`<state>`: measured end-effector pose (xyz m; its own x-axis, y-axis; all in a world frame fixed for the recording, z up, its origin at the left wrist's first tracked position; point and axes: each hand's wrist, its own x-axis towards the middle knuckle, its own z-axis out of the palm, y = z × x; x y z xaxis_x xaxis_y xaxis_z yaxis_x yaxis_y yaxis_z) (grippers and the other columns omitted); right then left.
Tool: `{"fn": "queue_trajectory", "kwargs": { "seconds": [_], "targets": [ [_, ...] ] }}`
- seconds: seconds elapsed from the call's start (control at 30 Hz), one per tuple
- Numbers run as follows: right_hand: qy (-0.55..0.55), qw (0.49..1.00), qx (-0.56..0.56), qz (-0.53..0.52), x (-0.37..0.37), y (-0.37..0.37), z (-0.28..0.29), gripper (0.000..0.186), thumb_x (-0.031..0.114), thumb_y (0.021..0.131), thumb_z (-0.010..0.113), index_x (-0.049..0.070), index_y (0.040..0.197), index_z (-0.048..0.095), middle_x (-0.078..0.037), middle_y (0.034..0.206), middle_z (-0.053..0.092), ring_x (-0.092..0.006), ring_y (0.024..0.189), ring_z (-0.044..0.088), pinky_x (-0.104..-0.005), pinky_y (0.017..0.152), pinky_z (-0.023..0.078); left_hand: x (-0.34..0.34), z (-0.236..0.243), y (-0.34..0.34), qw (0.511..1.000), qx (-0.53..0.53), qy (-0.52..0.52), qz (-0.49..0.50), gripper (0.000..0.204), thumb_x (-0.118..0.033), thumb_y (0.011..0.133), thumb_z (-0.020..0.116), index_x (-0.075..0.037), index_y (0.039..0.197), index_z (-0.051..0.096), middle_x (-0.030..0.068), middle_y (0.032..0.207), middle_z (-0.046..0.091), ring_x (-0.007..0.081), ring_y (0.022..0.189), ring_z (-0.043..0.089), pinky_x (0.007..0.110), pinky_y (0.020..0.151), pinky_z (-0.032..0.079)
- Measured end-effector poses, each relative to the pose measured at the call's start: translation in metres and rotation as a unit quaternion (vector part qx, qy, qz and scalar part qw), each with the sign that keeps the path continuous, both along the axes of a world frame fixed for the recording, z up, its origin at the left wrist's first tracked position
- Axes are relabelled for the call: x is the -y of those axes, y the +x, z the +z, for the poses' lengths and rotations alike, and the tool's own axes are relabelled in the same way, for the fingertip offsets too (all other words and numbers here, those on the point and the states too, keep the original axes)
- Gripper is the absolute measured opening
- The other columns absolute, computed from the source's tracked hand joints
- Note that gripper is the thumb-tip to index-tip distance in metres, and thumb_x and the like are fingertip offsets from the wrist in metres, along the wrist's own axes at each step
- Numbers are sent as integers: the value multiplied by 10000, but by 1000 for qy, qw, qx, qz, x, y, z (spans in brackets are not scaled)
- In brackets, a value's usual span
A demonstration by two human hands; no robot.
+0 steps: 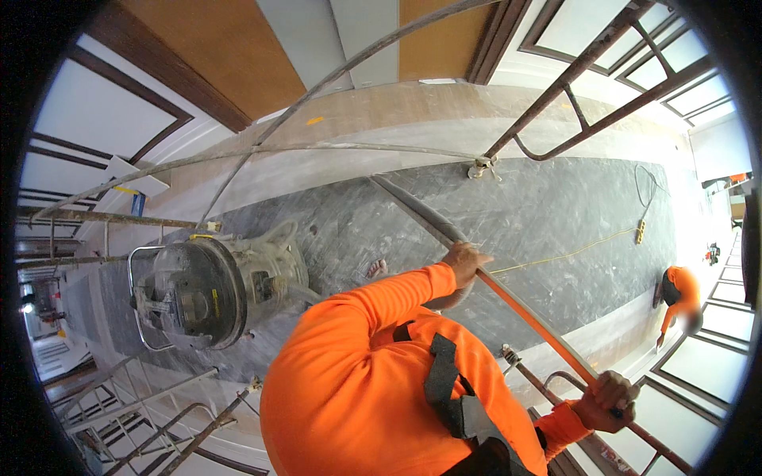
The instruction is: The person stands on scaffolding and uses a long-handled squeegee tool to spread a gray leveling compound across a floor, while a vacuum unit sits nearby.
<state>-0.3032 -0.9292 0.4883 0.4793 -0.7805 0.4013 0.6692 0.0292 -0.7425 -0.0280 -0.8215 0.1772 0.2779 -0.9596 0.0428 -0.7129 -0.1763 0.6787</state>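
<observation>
A long pole (540, 321) slants across the middle, with an orange-brown shaft on the right side. My left hand (464, 263) is closed around its middle, where a thick grey tube (425, 213) meets it and runs away to the upper left over the floor. Farther down at the right, my right hand (607, 401) wraps the pole near its end. Part of a curved grey hose shows under my left forearm; the sleeve hides how it joins the tube. Both my sleeves are orange.
A dusty drum vacuum (214, 289) stands to the left on the grey dusty floor (349, 230). Metal scaffold frames (583, 87) rise at the upper right, left and bottom. A yellow cord leads to a power strip (640, 230). Another person in orange (677, 297) crouches at the right wall.
</observation>
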Motion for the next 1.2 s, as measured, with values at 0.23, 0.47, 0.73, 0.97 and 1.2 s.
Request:
{"fn": "queue_trajectory", "kwargs": {
  "seconds": [0.23,0.47,0.73,0.97,1.2],
  "targets": [
    [2,1000,2,15,6,-25,13,214,162,805,522,144,619,419,17,478,359,-85,382,262,-269,433,235,23,6,-19,1000,-3,-16,-11,496,-140,755,691,-150,1248,633,113,958,691,330,986,630,486,860,403],
    [-98,994,-42,-37,-39,-70,43,202,181,831,469,127,649,399,10,504,281,-112,450,246,-294,498,257,116,-5,-96,990,24,-40,-137,473,-167,770,678,-219,1239,644,89,940,691,305,952,647,493,850,412],
    [-139,974,-62,-169,-57,-93,11,194,175,814,485,98,641,441,-9,477,300,-117,424,240,-301,475,244,181,-15,-136,967,65,45,-242,499,-138,799,660,-286,1275,624,83,1048,714,264,1030,677,463,940,452],
    [-92,985,-24,-146,-47,-92,18,201,194,817,516,109,647,452,9,472,329,-115,409,272,-292,462,249,127,14,-100,977,47,-3,-210,459,-80,771,654,-202,1213,674,170,901,706,362,928,686,468,850,508],
    [-114,989,-35,-83,-29,-86,13,160,172,817,477,115,670,449,-7,495,323,-124,456,282,-306,549,280,169,-1,-102,975,90,45,-200,410,-152,870,594,-243,1268,622,112,1043,707,286,1062,657,433,930,455]
  ]
}}
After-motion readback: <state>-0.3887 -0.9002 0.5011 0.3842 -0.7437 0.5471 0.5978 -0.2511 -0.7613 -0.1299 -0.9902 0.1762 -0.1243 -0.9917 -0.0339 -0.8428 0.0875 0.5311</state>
